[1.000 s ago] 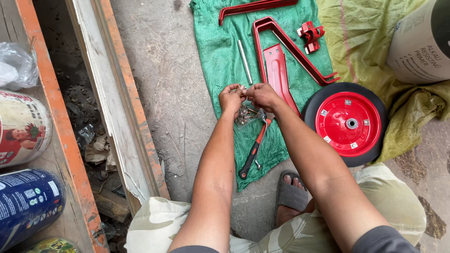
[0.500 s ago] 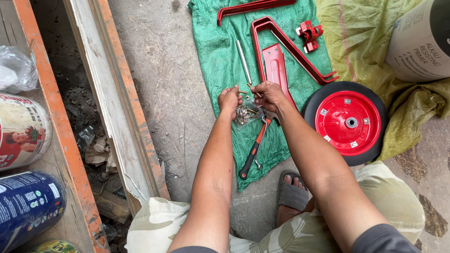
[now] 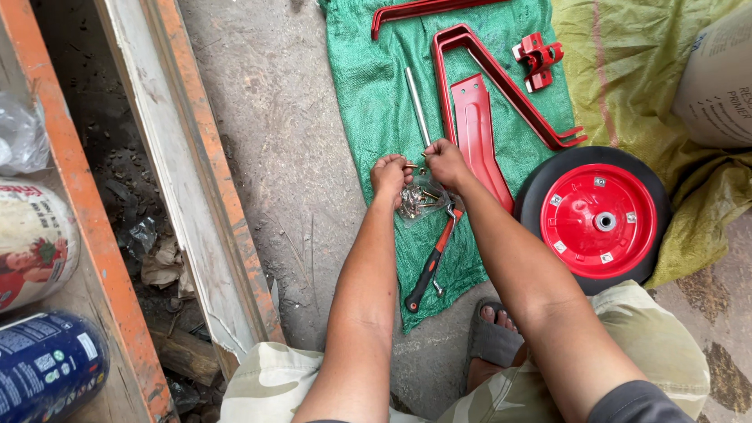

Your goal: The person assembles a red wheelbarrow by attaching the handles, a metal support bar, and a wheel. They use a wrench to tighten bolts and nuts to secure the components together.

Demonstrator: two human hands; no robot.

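Hands (image 3: 419, 168) unmoved, crinkled clear screw bag (image 3: 419, 200)

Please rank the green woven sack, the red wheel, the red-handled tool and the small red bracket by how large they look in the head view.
1. Green woven sack, by far the largest.
2. Red wheel.
3. Red-handled tool, long but thin.
4. Small red bracket, the smallest.
All lie on the ground at similar distance, so the order looks reliable.

Two hands, the left hand (image 3: 389, 174) and right hand (image 3: 446, 162), meet over one clear bag of bolts (image 3: 417, 200). One red wheel (image 3: 597, 219) lies at three o'clock, one plier (image 3: 431, 262), one steel rod (image 3: 417, 106), one red bracket (image 3: 536, 55), one green sack (image 3: 368, 94).
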